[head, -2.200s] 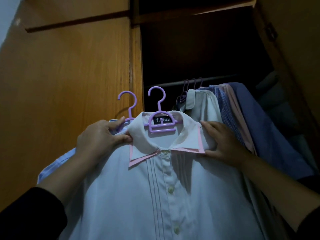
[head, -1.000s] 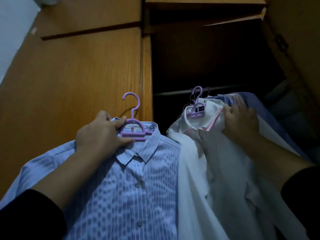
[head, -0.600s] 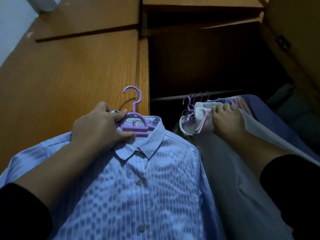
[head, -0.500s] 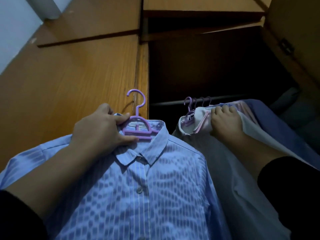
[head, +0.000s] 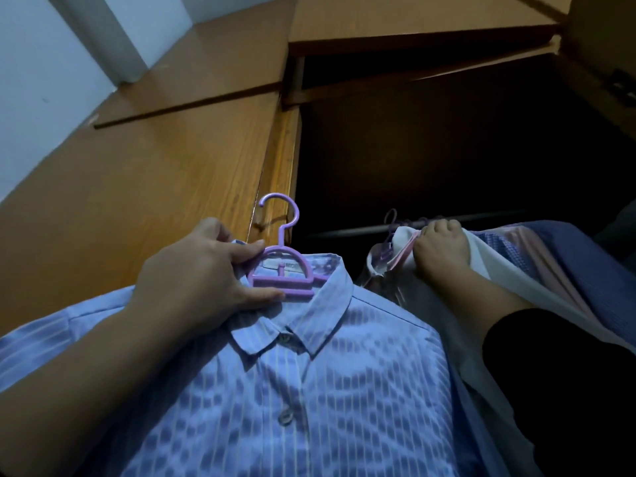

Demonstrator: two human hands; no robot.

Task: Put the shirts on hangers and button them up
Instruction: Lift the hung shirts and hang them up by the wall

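Note:
A blue striped shirt [head: 296, 383], buttoned down the front, hangs on a purple hanger [head: 282, 270] whose hook is free in the air. My left hand [head: 203, 273] grips the hanger's left shoulder and the collar beside it. To the right, a white shirt with a pink-edged collar [head: 399, 256] hangs on its own purple hanger on the wardrobe rail [head: 347, 232]. My right hand [head: 440, 253] grips that white shirt at the collar, up by the rail.
A closed wooden wardrobe door [head: 137, 187] stands at the left, with the dark open compartment beside it. Several more shirts [head: 557, 263], blue and pink, hang on the rail right of the white one. An open door edge [head: 605, 63] rises at the far right.
The white shirt went from in front of me onto the rail at the right, with my right hand following it. The blue shirt in my left hand came up toward the middle.

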